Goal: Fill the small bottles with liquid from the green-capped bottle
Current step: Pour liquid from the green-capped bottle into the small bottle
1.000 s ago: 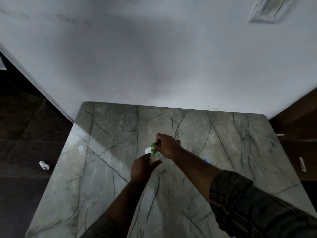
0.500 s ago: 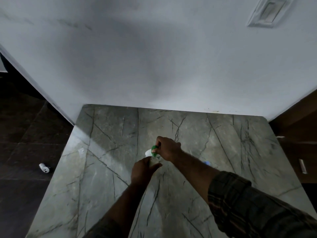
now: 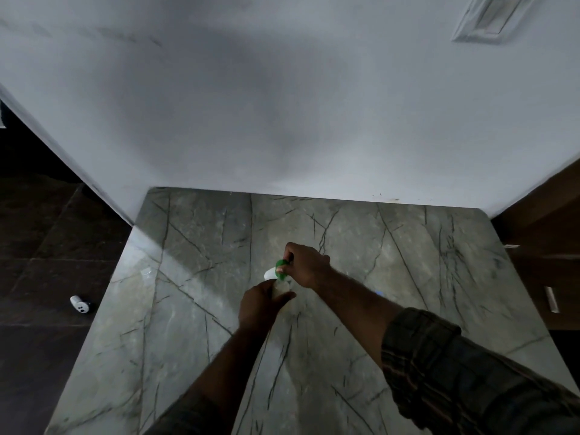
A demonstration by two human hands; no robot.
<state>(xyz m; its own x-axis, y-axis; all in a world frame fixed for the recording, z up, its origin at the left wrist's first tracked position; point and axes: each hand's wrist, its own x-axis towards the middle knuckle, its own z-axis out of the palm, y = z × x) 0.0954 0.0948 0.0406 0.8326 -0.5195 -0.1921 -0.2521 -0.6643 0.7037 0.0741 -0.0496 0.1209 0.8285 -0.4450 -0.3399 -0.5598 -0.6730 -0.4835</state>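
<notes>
Right sleeve (image 3: 464, 372): closest to the camera, a dark plaid cuff sat pushed up on the right forearm, which reached in from the lower right corner.
Left forearm (image 3: 219, 365): it came up from the bottom edge, bare up to the wrist, over the marbled stone.
Desk (image 3: 188, 309): grey-green stone crossed by dark veins, with a bright band of light slanting over its left side.
Left hand (image 3: 262, 304): its grip was wrapped around a small pale bottle, thumb pressed on the right of it, fingers hidden behind.
Small bottle (image 3: 280, 288): only a whitish sliver showed above the left hand's fingers; blurred, so I cannot tell how full it was.
Right hand (image 3: 306, 266): just beyond the left one, its grip was closed on the green-capped bottle, thumb and fingertips pinching at the cap.
Green-capped bottle (image 3: 273, 271): held tipped sideways above the desk, white body poking out left of the green cap, right over the small bottle and touching or nearly touching it.
Blue spot (image 3: 380, 292): a small blue thing peeked out behind the right forearm on the desk; too hidden to identify.
Floor (image 3: 40, 277): dark tiles left of the desk, with 1 small white object (image 3: 79, 304) lying on them, well apart from the hands.
Wall (image 3: 282, 105): pale and shadowed, rising straight from the desk's far edge.
Switch plate (image 3: 489, 17): a white plate, high on the wall at upper right.
</notes>
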